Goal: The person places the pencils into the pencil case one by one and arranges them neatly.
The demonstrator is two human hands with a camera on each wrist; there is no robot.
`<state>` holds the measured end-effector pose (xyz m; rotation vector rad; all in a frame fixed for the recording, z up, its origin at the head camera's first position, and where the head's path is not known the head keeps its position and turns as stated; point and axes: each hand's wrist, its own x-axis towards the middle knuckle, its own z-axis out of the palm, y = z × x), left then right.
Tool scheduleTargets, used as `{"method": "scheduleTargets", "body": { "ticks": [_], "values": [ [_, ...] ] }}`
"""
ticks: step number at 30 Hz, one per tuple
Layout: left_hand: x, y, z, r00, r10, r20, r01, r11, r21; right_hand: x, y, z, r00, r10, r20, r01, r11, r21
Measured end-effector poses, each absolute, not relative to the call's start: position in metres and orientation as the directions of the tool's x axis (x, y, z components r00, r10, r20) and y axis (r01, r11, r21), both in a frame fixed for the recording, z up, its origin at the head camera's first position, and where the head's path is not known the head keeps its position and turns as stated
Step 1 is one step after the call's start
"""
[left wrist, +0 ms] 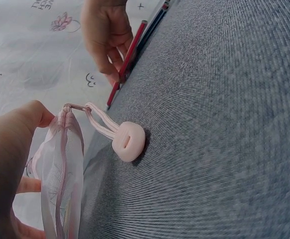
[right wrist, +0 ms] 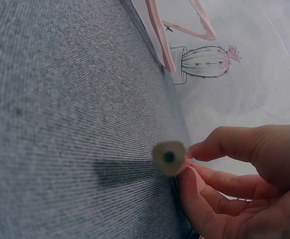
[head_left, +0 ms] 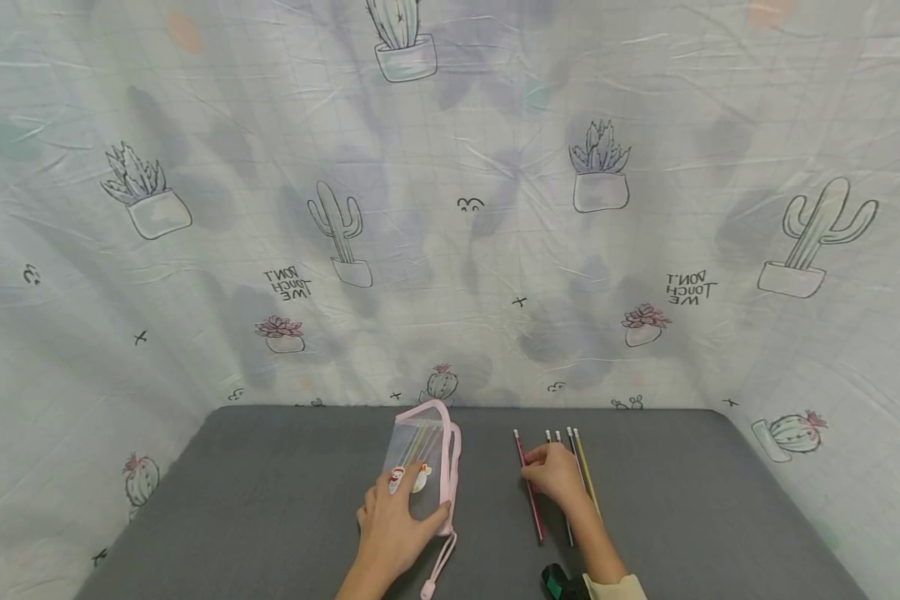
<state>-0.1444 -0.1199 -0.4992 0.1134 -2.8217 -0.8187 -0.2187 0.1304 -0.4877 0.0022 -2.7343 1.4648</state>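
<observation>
Clamping 1 see-through pouch (head_left: 446,475) near the middle of the worktop (head_left: 285,483), the left hand (head_left: 396,518) set its thumb at the zip edge and spread its fingers over the far side. The right hand (head_left: 557,475) had its grip pinched together on 1 red pencil (head_left: 534,510), to the right of the pouch and well apart from it. Beyond that pencil lay 4 more, counted by their pale eraser tips (head_left: 558,434), making 5 outside the pouch; 1 was yellow-green (head_left: 586,468), and the hand partly hid the group. Slim sticks showed through the pouch wall, too faint to count.

The pouch was fine mesh with smooth pink trim, bearing 2 stickers (head_left: 422,477). From its zip ran 1 pink cord loop (head_left: 441,557), ending in 1 smooth, rounded-square tab (left wrist: 129,142). In the right wrist view, 1 blurred pencil end looked pale and roundly triangular, with a dark core. Finely ribbed grey cloth covered the worktop. Behind it hung 1 creased backdrop (head_left: 495,267), printed with potted cacti and 2 pieces of mirrored lettering. A cream sleeve (head_left: 617,588) showed on the right arm.
</observation>
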Motion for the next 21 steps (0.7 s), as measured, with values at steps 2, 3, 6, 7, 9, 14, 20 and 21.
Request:
{"method": "scheduleTargets", "body": {
  "ticks": [2,3,6,7,9,14,20,21],
  "values": [
    [-0.1446,-0.1200,-0.4992,-0.977,-0.129,0.167,-0.019,0.844,0.536,-0.2188,0.1302,-0.4879,-1.000,0.021,0.020,-0.005,0.533,-0.846],
    [-0.1447,-0.1200,-0.4992,-0.978,-0.129,0.165,-0.020,0.844,0.536,-0.2191,0.1302,-0.4882,-1.000,0.023,0.012,0.002,0.520,-0.854],
    [-0.1451,-0.1200,-0.4993,-0.979,-0.128,0.160,-0.023,0.844,0.536,-0.2200,0.1305,-0.4891,-0.999,0.031,-0.016,0.028,0.464,-0.885],
    [-0.1452,-0.1201,-0.4994,-0.979,-0.128,0.158,-0.024,0.844,0.536,-0.2205,0.1305,-0.4896,-0.999,0.034,-0.025,0.038,0.441,-0.897],
    [-0.1451,-0.1201,-0.4996,-0.979,-0.128,0.159,-0.023,0.844,0.536,-0.2212,0.1305,-0.4900,-0.998,0.036,-0.044,0.055,0.395,-0.917],
    [-0.1442,-0.1202,-0.4999,-0.977,-0.125,0.172,-0.013,0.842,0.539,-0.2213,0.1297,-0.4882,-0.997,0.024,-0.071,0.075,0.321,-0.944],
    [-0.1441,-0.1201,-0.5004,-0.975,-0.128,0.181,-0.009,0.839,0.544,-0.2223,0.1300,-0.4891,-0.997,0.016,-0.073,0.075,0.264,-0.962],
    [-0.1441,-0.1200,-0.5003,-0.975,-0.128,0.181,-0.009,0.839,0.544,-0.2225,0.1300,-0.4897,-0.997,0.013,-0.071,0.071,0.261,-0.963]
  ]
}}
